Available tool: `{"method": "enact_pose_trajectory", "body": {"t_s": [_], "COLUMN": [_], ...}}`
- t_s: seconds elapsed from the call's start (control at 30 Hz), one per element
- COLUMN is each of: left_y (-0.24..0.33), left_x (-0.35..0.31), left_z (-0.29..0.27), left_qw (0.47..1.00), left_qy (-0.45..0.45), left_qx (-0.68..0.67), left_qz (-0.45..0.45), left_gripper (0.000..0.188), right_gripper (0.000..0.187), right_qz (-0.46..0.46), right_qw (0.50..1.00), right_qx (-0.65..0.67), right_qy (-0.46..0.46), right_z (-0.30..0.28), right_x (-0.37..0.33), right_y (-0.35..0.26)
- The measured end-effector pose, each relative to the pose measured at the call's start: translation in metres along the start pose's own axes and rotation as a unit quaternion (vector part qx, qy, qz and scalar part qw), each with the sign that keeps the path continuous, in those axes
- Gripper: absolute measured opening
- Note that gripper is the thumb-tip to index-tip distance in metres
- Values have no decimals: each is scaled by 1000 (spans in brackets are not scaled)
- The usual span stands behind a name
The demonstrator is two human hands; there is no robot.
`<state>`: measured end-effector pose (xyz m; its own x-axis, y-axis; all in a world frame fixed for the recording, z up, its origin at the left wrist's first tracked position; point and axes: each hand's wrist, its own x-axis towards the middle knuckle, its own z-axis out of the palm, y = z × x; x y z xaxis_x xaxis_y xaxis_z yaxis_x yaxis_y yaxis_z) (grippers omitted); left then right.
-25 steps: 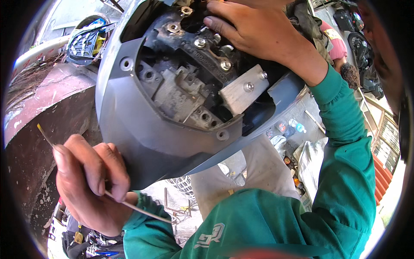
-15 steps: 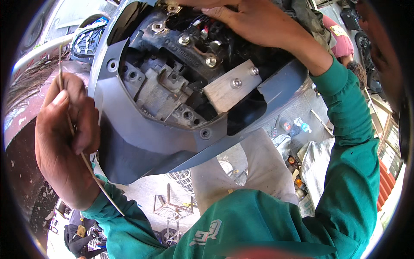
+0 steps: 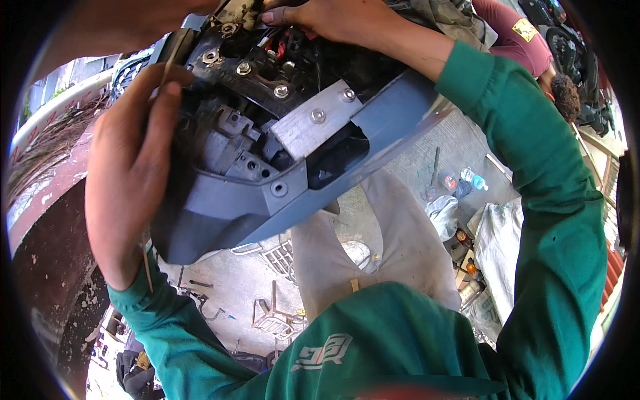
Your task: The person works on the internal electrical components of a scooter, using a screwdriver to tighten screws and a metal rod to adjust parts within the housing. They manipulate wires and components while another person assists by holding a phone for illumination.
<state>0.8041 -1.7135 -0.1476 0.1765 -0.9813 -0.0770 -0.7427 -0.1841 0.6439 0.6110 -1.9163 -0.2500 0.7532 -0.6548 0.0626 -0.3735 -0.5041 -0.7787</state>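
My left hand is closed around a thin, light-brown rod. The rod's upper end rises past my fingers, and its lower end lies along my wrist. Beside that hand is a motorcycle's blue-grey plastic body cover, open around a dark bolted metal frame. A flat silver metal plate with two bolts spans the opening. My right hand reaches to the far part of the frame, thumb stretched toward red and dark wires. Its other fingers are largely cut off by the upper edge.
A blurred bare arm, seemingly another person's, crosses the upper left. Another person in maroon is at the upper right. A rusty maroon panel stands on the left. Below lie a plastic bottle, a white sack and a metal rack.
My left hand has moved up and right with the rod, in front of the cover's left side. My right hand has shifted left along the frame. A bare arm has entered at the upper left.
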Motion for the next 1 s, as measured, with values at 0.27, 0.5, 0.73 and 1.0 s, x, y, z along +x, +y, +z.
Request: {"method": "enact_pose_trajectory", "body": {"t_s": [0.27,0.5,0.73,1.0], "left_y": [22,34,41,56], "left_x": [57,111,128,122], "left_z": [25,45,47,54], "left_qw": [971,919,915,917], "left_qy": [-61,-278,-317,-272], "left_qx": [205,279,235,204], "left_qz": [104,1,-78,-208], "left_gripper": [36,48,51,50], "right_gripper": [37,39,35,31], "right_qz": [216,257,324,320], "right_qw": [956,935,905,867], "right_qx": [169,239,206,313], "right_qy": [102,-48,-182,-220], "right_z": [32,11,9,22], "right_x": [7,12,35,48], "right_y": [-20,-10,19,23]}}
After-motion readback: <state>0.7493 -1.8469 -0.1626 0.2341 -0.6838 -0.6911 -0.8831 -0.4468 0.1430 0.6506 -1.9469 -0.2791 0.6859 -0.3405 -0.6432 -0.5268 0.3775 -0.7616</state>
